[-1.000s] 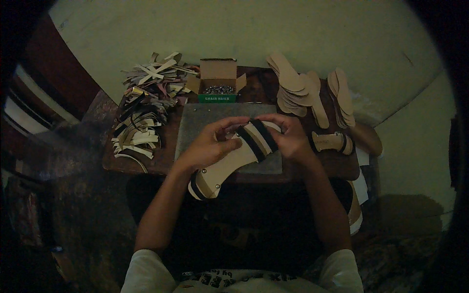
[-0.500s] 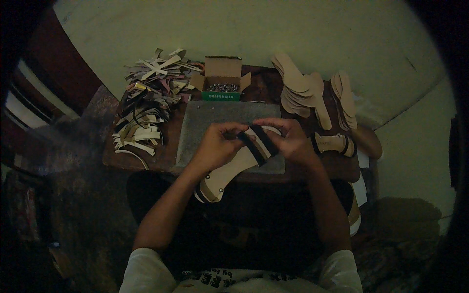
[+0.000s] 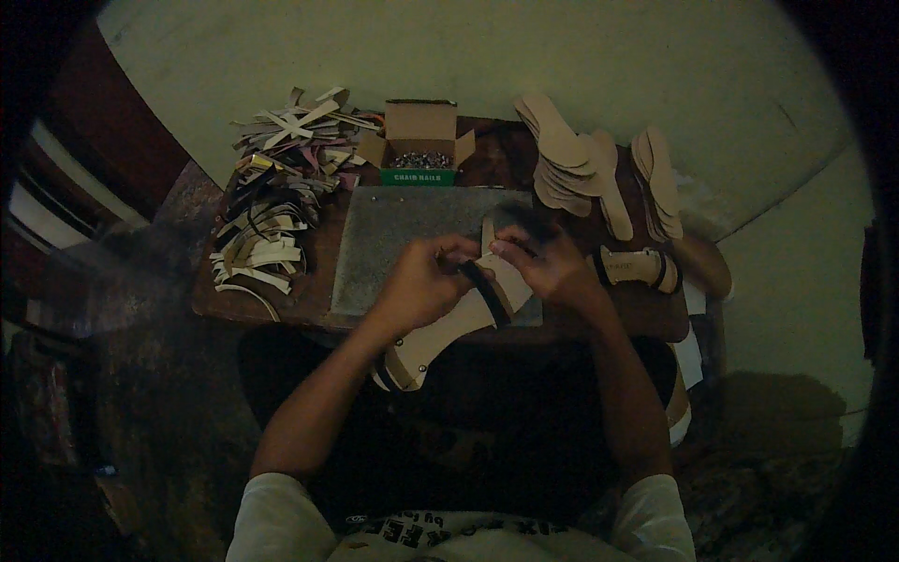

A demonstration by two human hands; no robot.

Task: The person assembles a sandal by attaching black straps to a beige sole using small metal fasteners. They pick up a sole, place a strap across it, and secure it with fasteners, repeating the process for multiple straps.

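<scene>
Over the near edge of the table I hold a tan shoe insole point(image 3: 435, 339) at a slant, its lower end toward my lap. Two round nail heads and a dark-edged band show at that end. My left hand point(image 3: 421, 286) is closed on its upper left edge. One black strap point(image 3: 487, 295) crosses the insole beside those fingers. At the upper end my right hand point(image 3: 543, 267) is closed, finger and thumb pinching a pale strip point(image 3: 488, 234). Above its knuckles a dark strap point(image 3: 527, 219) is smeared by motion. My fingers hide part of the insole's upper end.
A grey slab point(image 3: 393, 234) lies mid-table. Behind it stands an open green box point(image 3: 417, 176) of nails. Scrap strips point(image 3: 272, 215) heap at the left. Stacked insoles point(image 3: 567, 164) and more insoles point(image 3: 655, 178) lie at the right, near a strapped insole point(image 3: 637, 269).
A black strap has come away from across the insole's upper part and is now blurred above my right hand. My right fingers have shifted to a pinch. My left hand keeps its grip.
</scene>
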